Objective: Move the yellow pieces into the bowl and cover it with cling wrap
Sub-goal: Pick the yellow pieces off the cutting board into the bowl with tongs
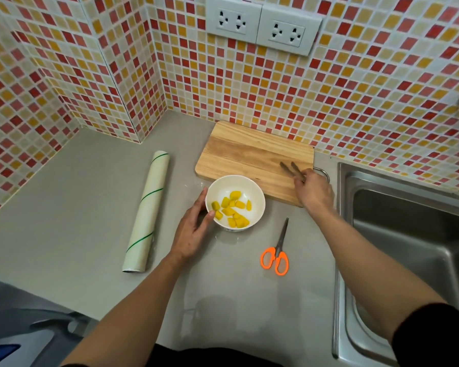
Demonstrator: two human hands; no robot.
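Observation:
A white bowl (257,197) stands on the grey counter just in front of the wooden cutting board (249,152). Several yellow pieces (232,210) lie inside it. My left hand (191,231) rests against the bowl's left rim, fingers spread around it. My right hand (314,193) is over the board's right end and holds a pair of tongs (292,169) whose tips point away from me and hold nothing. No yellow pieces show on the board. A roll of cling wrap (147,210) lies to the left of the bowl.
Orange-handled scissors (276,254) lie on the counter (77,207) in front of the bowl, to its right. A steel sink (408,234) takes up the right side. Tiled walls close the back and left, with two sockets (260,25) above.

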